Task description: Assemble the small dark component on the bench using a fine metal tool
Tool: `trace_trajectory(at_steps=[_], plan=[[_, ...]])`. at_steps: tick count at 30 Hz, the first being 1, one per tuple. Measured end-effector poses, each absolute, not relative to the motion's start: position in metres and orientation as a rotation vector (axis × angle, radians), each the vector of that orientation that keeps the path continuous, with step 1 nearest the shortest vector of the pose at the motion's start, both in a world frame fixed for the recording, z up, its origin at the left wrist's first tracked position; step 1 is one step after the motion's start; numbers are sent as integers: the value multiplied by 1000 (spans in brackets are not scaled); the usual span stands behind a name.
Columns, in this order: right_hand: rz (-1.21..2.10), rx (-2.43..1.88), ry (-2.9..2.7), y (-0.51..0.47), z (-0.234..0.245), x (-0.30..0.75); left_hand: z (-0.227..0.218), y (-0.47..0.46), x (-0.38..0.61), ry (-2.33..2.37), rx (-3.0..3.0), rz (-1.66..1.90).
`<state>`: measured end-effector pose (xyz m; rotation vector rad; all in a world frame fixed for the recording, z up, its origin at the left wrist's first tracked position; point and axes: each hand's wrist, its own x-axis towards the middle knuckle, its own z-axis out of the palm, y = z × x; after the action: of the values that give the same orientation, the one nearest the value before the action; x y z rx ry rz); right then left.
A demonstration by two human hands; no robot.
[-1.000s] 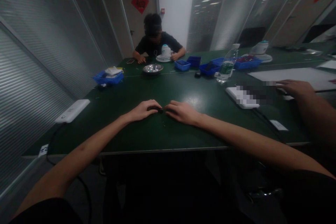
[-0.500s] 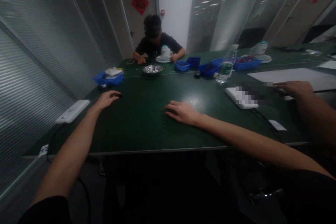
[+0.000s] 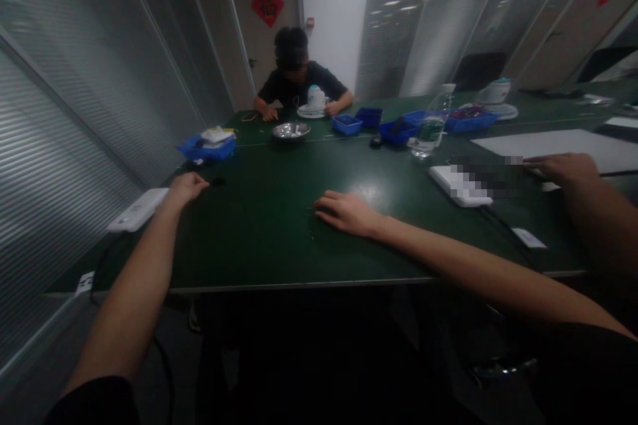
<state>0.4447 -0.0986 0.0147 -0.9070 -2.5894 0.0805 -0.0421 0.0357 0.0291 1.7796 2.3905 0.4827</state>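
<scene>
My left hand (image 3: 186, 187) lies on the dark green table (image 3: 259, 239) at the left, fingers curled loosely, nothing visibly in it. A small dark object (image 3: 218, 181) rests on the table just right of its fingertips, apart from them. My right hand (image 3: 346, 212) sits palm down near the table's middle with fingers bent over a small dark thing I cannot make out. Tiny specks lie on the table just below it.
A white power strip (image 3: 139, 208) lies at the left edge. Blue bins (image 3: 207, 148), a metal bowl (image 3: 290, 131), a water bottle (image 3: 429, 126) and a white device (image 3: 458, 186) stand farther back. One person sits at the far end; another person's hand (image 3: 563, 168) rests at right.
My left hand left the right hand, swept to the far left, set the small dark object down and drew back slightly. My right hand stayed put.
</scene>
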Motion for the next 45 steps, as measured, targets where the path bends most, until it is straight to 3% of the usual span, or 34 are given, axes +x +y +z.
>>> trace_trajectory(at_steps=[11,24,45], plan=[[80,-908,-2599,-99,16,445,24,39,-36,2110,1885,924],[95,-916,-2602,-96,14,445,9,44,-35,1932,2055,807],[69,-903,-2604,-97,14,445,3,51,-39,1947,1418,1116]])
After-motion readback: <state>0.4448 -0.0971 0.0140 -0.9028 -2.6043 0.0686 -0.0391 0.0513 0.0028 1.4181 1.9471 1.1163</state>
